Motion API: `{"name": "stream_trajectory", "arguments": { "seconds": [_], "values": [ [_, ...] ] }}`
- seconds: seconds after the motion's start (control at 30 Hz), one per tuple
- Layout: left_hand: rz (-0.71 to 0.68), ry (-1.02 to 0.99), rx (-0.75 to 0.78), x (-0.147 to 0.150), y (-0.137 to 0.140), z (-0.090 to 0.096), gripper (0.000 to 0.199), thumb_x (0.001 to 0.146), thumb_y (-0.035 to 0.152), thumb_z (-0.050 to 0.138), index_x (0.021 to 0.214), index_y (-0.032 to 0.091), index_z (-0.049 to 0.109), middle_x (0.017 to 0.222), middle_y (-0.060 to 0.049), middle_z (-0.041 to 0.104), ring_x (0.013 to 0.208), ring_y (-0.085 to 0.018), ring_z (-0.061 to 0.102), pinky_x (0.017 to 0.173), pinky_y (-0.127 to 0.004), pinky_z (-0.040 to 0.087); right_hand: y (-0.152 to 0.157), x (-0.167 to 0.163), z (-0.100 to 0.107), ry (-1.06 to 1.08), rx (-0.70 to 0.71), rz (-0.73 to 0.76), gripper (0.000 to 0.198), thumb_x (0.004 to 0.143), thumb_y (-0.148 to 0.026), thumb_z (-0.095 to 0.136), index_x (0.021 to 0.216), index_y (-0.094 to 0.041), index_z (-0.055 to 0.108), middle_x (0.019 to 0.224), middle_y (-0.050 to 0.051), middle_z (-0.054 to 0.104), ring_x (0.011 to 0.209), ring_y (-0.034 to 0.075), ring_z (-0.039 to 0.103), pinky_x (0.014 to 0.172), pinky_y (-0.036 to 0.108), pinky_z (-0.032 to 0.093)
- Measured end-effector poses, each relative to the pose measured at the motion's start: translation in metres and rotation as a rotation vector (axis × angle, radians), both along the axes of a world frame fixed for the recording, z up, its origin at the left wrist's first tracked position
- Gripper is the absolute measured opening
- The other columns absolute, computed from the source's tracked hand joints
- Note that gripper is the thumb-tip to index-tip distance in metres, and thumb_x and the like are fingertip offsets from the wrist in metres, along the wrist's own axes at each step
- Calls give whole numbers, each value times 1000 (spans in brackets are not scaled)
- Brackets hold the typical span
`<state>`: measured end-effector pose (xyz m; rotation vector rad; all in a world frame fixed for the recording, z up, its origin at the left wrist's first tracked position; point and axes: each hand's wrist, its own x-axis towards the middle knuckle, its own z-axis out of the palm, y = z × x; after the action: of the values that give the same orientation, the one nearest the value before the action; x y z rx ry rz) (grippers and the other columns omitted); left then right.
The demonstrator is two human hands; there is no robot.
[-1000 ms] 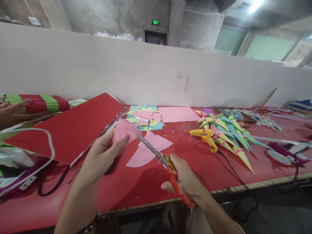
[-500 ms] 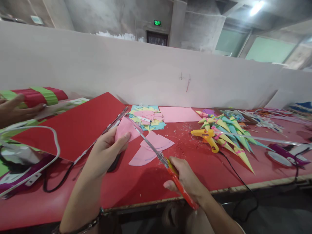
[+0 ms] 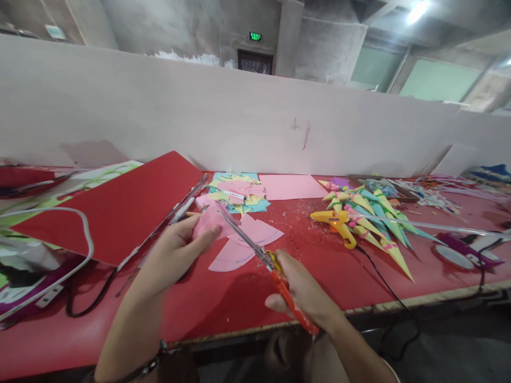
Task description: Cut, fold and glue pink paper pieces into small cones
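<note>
Between thumb and fingers, my left hand (image 3: 181, 247) pinches a piece of pink paper (image 3: 211, 221). My right hand (image 3: 301, 287) grips scissors (image 3: 255, 247) with red and yellow handles. The blades point up and left, their tips at the pink piece's right edge. Beneath them on the table lie pink fan-shaped pieces (image 3: 233, 255), one with a drawn line along its curved edge. Behind the held piece is a pile of pink, yellow and blue paper scraps (image 3: 251, 205) with a white pen (image 3: 231, 194) on top.
Red card (image 3: 120, 207) leans at the left beside a white cable (image 3: 85, 223). To the right, a yellow glue gun (image 3: 337, 223) lies by several paper cones (image 3: 391, 250). A pink sheet (image 3: 293, 187) sits near the white partition (image 3: 239, 122). The red table (image 3: 223, 314) ends at a front edge.
A strip of the pink paper now hangs away behind the blades, and the held piece has tilted. The other person's hand and the red-and-green bundle have left the view at left.
</note>
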<state>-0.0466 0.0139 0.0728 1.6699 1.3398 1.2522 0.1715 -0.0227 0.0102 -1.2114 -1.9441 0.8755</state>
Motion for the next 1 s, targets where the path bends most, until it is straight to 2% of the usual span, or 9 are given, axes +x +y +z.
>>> {"name": "stream_trajectory", "arguments": {
  "seconds": [0.13, 0.4, 0.57, 0.7, 0.83, 0.9, 1.0],
  "values": [
    [-88, 126, 19, 0, 1, -2, 37, 74, 47, 50, 55, 19, 36, 55, 6, 27, 48, -7, 24, 40, -18, 20, 1, -1, -2, 10, 11, -5, 56, 63, -73, 51, 73, -20, 37, 68, -3, 39, 59, 12, 34, 54, 25, 28],
    [-92, 130, 3, -2, 1, -1, 38, 75, 46, 48, 55, 20, 31, 54, 7, 25, 46, -6, 22, 38, -18, 17, -2, -6, 3, 79, -4, 26, 56, 64, -73, 49, 67, -21, 31, 64, -5, 31, 56, 9, 26, 50, 23, 21],
    [-128, 127, -5, -5, 2, -2, 36, 76, 43, 48, 55, 20, 30, 53, 7, 23, 44, -6, 20, 36, -18, 15, -2, -8, 6, 73, -1, 20, 53, 66, -67, 54, 64, -21, 29, 61, -6, 27, 55, 8, 23, 49, 23, 18],
    [-122, 141, -22, -4, 1, -1, 36, 75, 43, 48, 54, 20, 29, 52, 7, 24, 44, -6, 20, 35, -18, 15, 1, -5, -1, 38, 30, 7, 54, 63, -67, 57, 66, -21, 29, 62, -6, 30, 56, 8, 25, 49, 22, 19],
    [-205, 176, -99, 1, -2, 2, 34, 75, 41, 49, 55, 20, 32, 48, 8, 24, 40, -6, 20, 34, -19, 15, 2, -4, -3, 7, 45, 7, 54, 64, -71, 52, 71, -20, 34, 68, -4, 37, 58, 10, 30, 51, 22, 23],
    [-221, 178, -113, 3, -2, 3, 32, 75, 41, 49, 55, 20, 35, 45, 8, 26, 38, -6, 22, 34, -19, 17, 2, -4, -3, 18, 40, 10, 52, 65, -69, 52, 71, -20, 34, 66, -5, 36, 57, 10, 30, 51, 22, 23],
    [-225, 230, -108, 3, -2, 5, 31, 75, 41, 50, 54, 19, 42, 43, 7, 39, 38, -7, 33, 35, -18, 25, 2, -5, -2, 30, 21, -3, 50, 67, -64, 55, 67, -21, 31, 63, -6, 33, 55, 9, 28, 50, 22, 22]
  ]
}}
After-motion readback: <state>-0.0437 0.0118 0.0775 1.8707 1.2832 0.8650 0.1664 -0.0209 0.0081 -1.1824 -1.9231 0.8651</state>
